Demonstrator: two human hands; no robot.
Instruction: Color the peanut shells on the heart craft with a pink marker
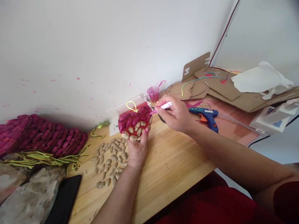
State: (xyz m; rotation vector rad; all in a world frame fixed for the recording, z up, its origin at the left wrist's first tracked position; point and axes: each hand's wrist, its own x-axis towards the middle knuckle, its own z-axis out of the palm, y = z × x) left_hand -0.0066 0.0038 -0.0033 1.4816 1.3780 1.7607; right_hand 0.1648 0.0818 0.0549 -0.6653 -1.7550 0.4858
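Note:
My left hand (137, 149) holds up a red heart-shaped piece (135, 122) covered with peanut shells, its upper shells painted pink and its lower ones bare, with a yellow loop on top. My right hand (175, 115) grips a white-handled brush (163, 107) whose pink tip touches the heart's right edge. Several loose peanuts (109, 161) lie on the wooden table (168, 161) just left of my left wrist. A small pink paint cup (153, 93) stands behind the heart near the wall.
A blue glue gun (205, 114) lies right of my right hand. Cardboard cutouts (189, 89) and white cloth (261, 79) sit at back right. Finished pink hearts (42, 133) with green-yellow strings pile at left. A black phone (64, 199) and stones (28, 193) lie at front left.

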